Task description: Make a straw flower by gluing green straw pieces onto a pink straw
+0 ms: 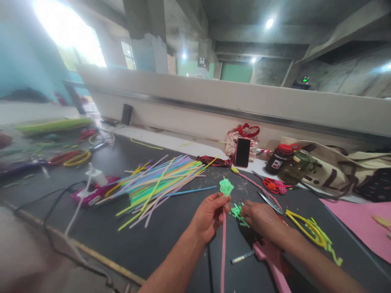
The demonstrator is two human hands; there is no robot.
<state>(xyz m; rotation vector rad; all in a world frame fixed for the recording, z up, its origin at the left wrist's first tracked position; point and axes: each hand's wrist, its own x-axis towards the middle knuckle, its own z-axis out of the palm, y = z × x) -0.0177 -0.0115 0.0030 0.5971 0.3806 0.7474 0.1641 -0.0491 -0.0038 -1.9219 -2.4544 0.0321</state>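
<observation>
My left hand (210,217) pinches a green paper-like flower (226,187) where it meets a long pink stem (223,252), which hangs down toward the table's near edge. The flower points up and its top is fanned out. Just to the right, my right hand (255,215) has its fingertips closed down at a small heap of cut green pieces (239,213); what they hold, if anything, is hidden. Under my right forearm lies a pink glue gun (271,260), partly covered, with a clear glue stick (242,257) at its end.
Yellow-handled scissors (305,228) and red-handled scissors (271,185) lie to the right. Many coloured strips (165,183) spread leftward, near a purple power strip (94,195) with cables. Behind stand a phone (242,152), two bottles (278,158) and a canvas bag (336,171).
</observation>
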